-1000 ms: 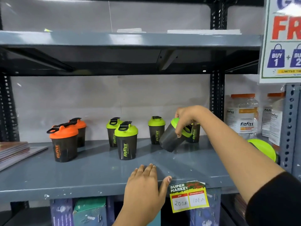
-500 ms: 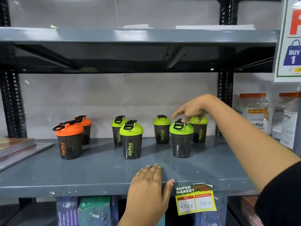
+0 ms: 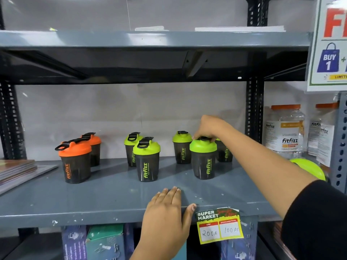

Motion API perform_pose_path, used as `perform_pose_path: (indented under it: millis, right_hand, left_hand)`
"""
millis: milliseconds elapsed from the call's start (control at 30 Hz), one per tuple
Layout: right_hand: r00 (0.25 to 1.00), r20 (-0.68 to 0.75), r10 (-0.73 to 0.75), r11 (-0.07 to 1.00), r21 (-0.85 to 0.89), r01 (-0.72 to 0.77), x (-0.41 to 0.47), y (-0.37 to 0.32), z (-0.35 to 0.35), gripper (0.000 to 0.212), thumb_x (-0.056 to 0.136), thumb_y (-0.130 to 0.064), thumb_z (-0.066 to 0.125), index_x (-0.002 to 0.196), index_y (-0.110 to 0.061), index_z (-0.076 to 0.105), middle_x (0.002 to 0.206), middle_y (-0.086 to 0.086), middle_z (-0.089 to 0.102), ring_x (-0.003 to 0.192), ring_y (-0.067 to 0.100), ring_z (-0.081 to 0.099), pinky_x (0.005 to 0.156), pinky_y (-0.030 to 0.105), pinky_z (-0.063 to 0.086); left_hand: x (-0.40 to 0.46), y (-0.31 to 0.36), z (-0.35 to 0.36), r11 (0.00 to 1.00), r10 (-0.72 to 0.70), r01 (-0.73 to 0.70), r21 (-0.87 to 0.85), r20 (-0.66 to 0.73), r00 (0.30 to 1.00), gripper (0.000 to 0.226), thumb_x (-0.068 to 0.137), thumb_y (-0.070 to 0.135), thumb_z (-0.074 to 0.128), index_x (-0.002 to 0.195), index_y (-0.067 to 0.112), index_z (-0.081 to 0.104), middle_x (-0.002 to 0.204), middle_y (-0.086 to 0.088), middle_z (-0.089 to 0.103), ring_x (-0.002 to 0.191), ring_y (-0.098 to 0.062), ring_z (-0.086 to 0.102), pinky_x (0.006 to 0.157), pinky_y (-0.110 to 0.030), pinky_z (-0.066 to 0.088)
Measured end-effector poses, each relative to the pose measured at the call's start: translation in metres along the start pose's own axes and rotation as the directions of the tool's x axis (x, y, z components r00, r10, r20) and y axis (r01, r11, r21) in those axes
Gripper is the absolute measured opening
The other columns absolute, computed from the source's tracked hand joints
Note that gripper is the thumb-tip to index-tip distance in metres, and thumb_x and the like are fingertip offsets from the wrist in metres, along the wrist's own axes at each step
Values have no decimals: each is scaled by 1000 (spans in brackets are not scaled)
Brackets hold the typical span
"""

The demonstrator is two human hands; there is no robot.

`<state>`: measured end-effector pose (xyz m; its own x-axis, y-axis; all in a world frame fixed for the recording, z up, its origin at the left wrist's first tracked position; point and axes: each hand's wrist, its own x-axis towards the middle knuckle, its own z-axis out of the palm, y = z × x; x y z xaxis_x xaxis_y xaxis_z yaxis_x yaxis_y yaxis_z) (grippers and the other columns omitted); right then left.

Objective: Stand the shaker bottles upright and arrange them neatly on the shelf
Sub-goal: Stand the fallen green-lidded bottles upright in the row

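Observation:
Several dark shaker bottles stand upright on the grey shelf point(image 3: 105, 196). Two have orange lids: a front one point(image 3: 75, 162) and one behind it point(image 3: 94, 149). Green-lidded ones stand in pairs: a front middle bottle point(image 3: 147, 159), one behind it point(image 3: 131, 147), a back one point(image 3: 181, 147), a front right bottle point(image 3: 203, 160) and one partly hidden behind it point(image 3: 224, 152). My right hand point(image 3: 208, 128) pinches the cap of the front right bottle from above. My left hand point(image 3: 169, 209) lies flat on the shelf's front edge, fingers together, holding nothing.
Flat books point(image 3: 16, 169) lie at the shelf's left end. Clear Fitfizz jars point(image 3: 285, 128) stand in the bay to the right, with a green lid point(image 3: 309, 168) below them. A price tag point(image 3: 219, 228) hangs on the shelf lip; boxes point(image 3: 105, 241) sit underneath. An upper shelf point(image 3: 150, 40) overhangs.
My right hand tipped the tilted green-lidded bottle upright, set it at the front right, and has turned it so the logo faces me. My left hand stayed on the shelf edge.

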<state>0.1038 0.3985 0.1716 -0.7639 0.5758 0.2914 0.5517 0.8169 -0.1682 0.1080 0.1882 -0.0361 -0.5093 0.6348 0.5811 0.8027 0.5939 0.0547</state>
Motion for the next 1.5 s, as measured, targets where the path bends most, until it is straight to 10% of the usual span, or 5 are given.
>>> perform_pose_path:
  millis: [233,467,600,900,1500]
  right_hand:
    - [996,43,83,996,17,-84,-6,-10,-3,36,79,-41,76,80,-10,59,67,5,66,45,22,62,68,32,61]
    - [977,-91,195,970,164,-178,-69,23,1,90,76,-86,41,126,-14,62,132,12,61,123,35,55,90,40,45]
    - [715,-504,484,875,259,-410,-123,89,59,73,76,-60,68,129,-13,54,138,21,47,130,41,40,104,49,38]
    - [519,-635,572,796,278,-537,-141,145,91,81,70,-16,84,138,2,44,151,24,30,129,38,38,107,49,35]
    - [796,-532,287,845,532,51,-137,159,57,35,72,-43,78,100,-34,59,105,-9,67,101,25,57,74,39,49]
  left_hand:
    - [1,1,-2,1000,-2,2,-4,-9,1000,65,91,61,28,120,15,64,118,0,67,110,-21,61,94,-36,44]
    - [-2,-1,-12,1000,-6,5,26,24,1000,89,81,70,-5,144,21,34,148,6,39,136,-14,29,111,-31,17]
    - [6,26,-18,1000,-12,12,6,49,999,72,90,66,12,137,20,43,138,3,50,127,-18,41,106,-32,30]
    - [20,97,-3,981,151,-145,-130,37,988,57,95,58,28,132,22,49,133,6,54,122,-15,45,107,-29,27]
    - [36,125,26,965,224,-228,-132,-42,974,69,91,61,21,134,15,51,140,-1,50,130,-23,40,106,-41,30]
